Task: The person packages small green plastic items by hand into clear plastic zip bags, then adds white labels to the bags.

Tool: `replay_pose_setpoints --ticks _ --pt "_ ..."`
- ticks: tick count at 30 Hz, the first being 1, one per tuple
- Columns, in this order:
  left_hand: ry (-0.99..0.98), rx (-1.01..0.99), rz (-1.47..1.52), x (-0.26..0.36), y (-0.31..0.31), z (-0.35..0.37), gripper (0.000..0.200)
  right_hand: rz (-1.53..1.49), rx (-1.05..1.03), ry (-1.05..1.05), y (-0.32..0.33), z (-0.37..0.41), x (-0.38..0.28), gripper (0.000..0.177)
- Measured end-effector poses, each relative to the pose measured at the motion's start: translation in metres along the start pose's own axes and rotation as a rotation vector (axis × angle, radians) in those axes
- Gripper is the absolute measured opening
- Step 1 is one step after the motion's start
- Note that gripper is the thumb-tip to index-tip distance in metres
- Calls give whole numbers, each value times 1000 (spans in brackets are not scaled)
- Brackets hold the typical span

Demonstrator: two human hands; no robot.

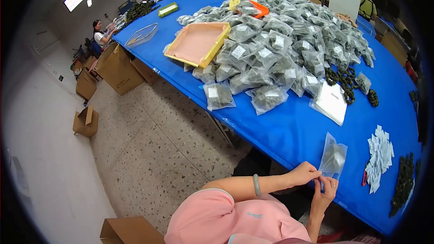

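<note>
My left hand (304,173), with a bangle on its wrist, pinches the near end of a clear plastic bag (334,156) at the table's front edge. Close beside it, my right hand (324,191) has its fingers closed on the same end of the bag. Something dark grey-green lies inside the bag, and a pale patch shows on it. To the right of the hands is a pile of small white slips (379,156), with a red tool (364,177) beside it. A stack of flat white bags (331,101) lies beyond the held bag.
A large heap of filled bags (271,49) covers the blue table (289,129). A yellow tray (199,43) rests at its left. Dark green strands (402,185) lie at the right. Cardboard boxes (118,70) stand on the floor. Other people work at the far end.
</note>
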State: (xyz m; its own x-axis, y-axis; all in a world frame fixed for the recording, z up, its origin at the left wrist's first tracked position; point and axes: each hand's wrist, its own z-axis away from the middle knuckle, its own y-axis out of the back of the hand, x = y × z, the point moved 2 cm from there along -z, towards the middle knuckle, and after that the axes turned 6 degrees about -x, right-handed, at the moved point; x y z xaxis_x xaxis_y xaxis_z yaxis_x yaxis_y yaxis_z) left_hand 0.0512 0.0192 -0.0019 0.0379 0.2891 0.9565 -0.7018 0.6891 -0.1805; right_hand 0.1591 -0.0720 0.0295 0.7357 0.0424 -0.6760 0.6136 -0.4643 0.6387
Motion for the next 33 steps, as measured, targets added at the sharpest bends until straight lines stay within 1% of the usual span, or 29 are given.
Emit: replay_pose_setpoints --ticks 6,10,13,16,21,28,33 --pt "7 -3 11 -1 0 -2 35 51 -6 24 -2 -3 -2 18" --pt "-51 -28 -49 -10 1 -7 36 54 -12 43 -4 -1 6 18" --pt "-52 -10 -43 -18 -6 -8 37 44 -33 27 -1 2 2 17" --pt "-89 4 -100 -11 3 -10 37 5 5 38 -4 -7 -5 17" --pt "-28 -13 -59 -2 2 -5 37 7 -31 67 -2 -8 -3 17" --pt "-21 6 8 -13 -5 2 38 -29 -93 -17 1 -4 -6 17" --pt "-58 12 8 -9 -5 -3 38 -9 -82 -19 1 -7 3 16"
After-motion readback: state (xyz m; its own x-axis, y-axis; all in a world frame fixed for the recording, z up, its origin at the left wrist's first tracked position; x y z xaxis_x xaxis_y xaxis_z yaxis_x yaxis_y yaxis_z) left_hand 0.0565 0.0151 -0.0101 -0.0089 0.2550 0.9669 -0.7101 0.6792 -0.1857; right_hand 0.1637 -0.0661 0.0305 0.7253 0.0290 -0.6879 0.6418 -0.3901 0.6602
